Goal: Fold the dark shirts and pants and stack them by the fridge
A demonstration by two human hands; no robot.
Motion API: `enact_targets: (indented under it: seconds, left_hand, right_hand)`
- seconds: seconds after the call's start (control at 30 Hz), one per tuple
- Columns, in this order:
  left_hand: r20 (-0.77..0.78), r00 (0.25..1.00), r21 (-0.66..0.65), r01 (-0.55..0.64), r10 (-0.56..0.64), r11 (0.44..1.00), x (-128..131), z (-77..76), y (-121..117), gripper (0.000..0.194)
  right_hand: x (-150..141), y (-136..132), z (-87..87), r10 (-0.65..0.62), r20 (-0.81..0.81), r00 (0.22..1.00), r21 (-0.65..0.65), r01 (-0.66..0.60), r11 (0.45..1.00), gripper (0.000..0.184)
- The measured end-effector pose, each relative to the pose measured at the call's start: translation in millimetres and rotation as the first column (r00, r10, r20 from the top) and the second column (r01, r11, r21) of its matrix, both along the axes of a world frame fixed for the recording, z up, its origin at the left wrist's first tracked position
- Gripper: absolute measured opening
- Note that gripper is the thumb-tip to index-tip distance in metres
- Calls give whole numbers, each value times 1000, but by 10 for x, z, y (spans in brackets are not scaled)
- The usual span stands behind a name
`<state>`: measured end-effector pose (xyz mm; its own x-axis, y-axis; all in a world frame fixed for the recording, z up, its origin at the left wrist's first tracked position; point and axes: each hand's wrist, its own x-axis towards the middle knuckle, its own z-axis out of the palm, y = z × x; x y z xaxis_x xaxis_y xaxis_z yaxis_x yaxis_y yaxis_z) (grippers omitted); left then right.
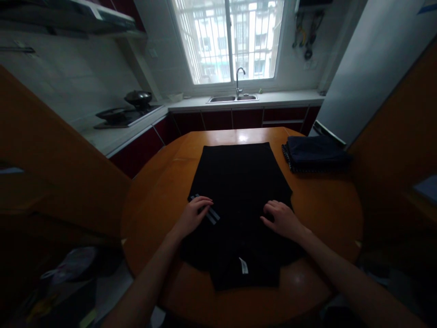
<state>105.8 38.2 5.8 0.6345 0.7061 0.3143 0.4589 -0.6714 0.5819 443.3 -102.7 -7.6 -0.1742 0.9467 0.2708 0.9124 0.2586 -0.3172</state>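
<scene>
A black garment (239, 191) lies spread flat on a round wooden table (164, 200), with white stripes at its left side and a small white tag near the front edge. My left hand (194, 215) rests on the striped left part, fingers curled down onto the fabric. My right hand (280, 218) lies on the garment's right side, fingers bent and pressing the cloth. Neither hand lifts the fabric.
A folded dark blue garment (316, 154) sits at the table's far right. Behind the table runs a counter with a sink and tap (235, 95) under a window. A hob with a wok (136, 98) is at left, and a grey fridge (368, 68) at right.
</scene>
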Motion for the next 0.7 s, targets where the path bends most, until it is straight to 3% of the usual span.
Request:
enact_targets:
  seconds: [0.17, 0.3, 0.37, 0.5, 0.57, 0.7]
  left_hand:
    - [45, 997, -30, -59, 60, 998, -21, 38, 13, 25]
    - [69, 995, -51, -69, 73, 996, -49, 38, 33, 26]
    - [71, 994, -61, -83, 87, 995, -67, 36, 50, 26]
    - [71, 990, -71, -114, 119, 991, -95, 32, 96, 28]
    - [81, 990, -72, -107, 113, 992, -101, 31, 108, 29]
    - [78, 990, -76, -108, 114, 991, -103, 41, 102, 30]
  right_hand:
    - [47, -152, -35, 0, -49, 999, 0, 0, 1000, 11]
    - [204, -476, -100, -134, -210, 969, -15, 134, 991, 10]
    - [335, -641, -131, -262, -345, 902, -19, 272, 962, 13]
    - [550, -919, -142, -463, -509, 726, -14, 530, 848, 17]
    - [557, -1034, -135, -467, -498, 731, -19, 530, 848, 16]
    - [408, -1204, -152, -355, -425, 833, -55, 367, 929, 12]
